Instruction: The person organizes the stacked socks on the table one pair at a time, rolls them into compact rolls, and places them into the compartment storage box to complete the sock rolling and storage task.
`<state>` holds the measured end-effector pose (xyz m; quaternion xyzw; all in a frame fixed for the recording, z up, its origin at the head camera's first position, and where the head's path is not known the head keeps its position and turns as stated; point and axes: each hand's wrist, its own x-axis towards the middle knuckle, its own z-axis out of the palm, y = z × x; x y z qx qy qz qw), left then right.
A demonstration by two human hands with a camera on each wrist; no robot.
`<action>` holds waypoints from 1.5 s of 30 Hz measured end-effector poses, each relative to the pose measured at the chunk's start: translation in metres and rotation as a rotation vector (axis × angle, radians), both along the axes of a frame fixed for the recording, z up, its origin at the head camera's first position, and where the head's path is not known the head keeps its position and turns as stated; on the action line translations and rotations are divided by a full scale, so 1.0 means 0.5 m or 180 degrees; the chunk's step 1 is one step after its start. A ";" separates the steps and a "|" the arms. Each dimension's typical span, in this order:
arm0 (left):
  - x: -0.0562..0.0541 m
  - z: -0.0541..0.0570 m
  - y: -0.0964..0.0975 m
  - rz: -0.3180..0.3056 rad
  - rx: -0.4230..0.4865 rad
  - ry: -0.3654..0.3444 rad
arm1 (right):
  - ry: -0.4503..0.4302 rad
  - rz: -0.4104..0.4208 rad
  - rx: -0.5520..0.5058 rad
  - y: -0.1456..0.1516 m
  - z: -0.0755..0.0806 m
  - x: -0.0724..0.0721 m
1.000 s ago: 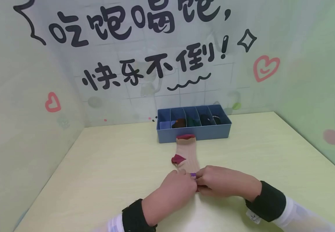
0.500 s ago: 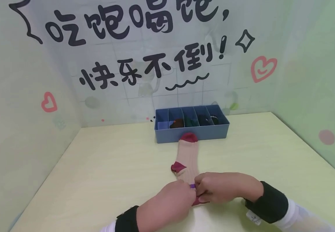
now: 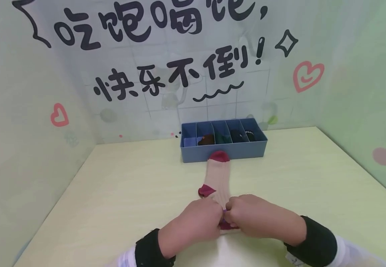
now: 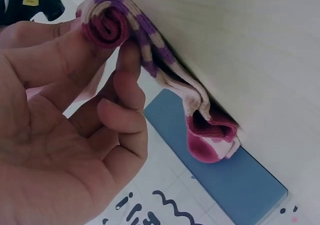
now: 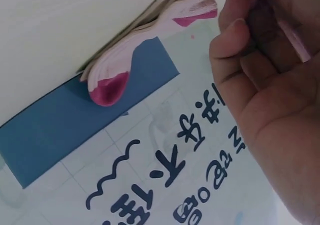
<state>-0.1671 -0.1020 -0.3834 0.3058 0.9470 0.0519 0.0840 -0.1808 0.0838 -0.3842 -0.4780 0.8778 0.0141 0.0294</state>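
Note:
Beige-pink socks (image 3: 217,176) with dark red toe and heel patches, apparently a layered pair, lie lengthwise on the table. Their toe end leans against the front of the blue box. In the left wrist view, the near end is coiled into a roll (image 4: 106,29) with purple and cream stripes outside and dark red inside. My left hand (image 3: 201,218) pinches one side of this roll between thumb and fingers. My right hand (image 3: 259,217) holds the opposite side, its fingertips partly cut off in the right wrist view, where the dark red toe (image 5: 109,89) shows.
A blue box (image 3: 224,152) with several compartments stands at the table's back against the printed wall. Dark and brown rolled items (image 3: 207,139) sit in some compartments. The pale table (image 3: 139,185) stretches to both sides, with light walls left and right.
Both hands first came nearer the body, then shifted slightly forward again. The socks' toe end now lies more spread against the box, and more of the dark red end shows between the hands.

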 end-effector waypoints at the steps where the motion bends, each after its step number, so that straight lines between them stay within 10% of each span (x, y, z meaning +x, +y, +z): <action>1: 0.000 0.001 0.001 -0.0005 -0.0027 0.0049 | 0.0138 0.0011 0.0104 -0.001 0.001 0.005; 12: -0.006 0.007 0.003 -0.0134 0.0093 0.0084 | 0.1641 0.0404 0.0617 -0.007 -0.019 0.053; 25: 0.020 0.006 0.012 -0.0169 -0.0655 0.0368 | -0.0307 -0.0225 0.0186 0.001 0.008 0.000; 37: 0.026 -0.006 0.010 -0.0122 -0.0401 0.0522 | -0.0641 -0.0269 0.0095 0.005 -0.001 0.000; 45: -0.001 -0.005 0.001 0.0042 -0.0016 -0.0066 | -0.0546 -0.0385 0.0343 -0.004 0.005 -0.002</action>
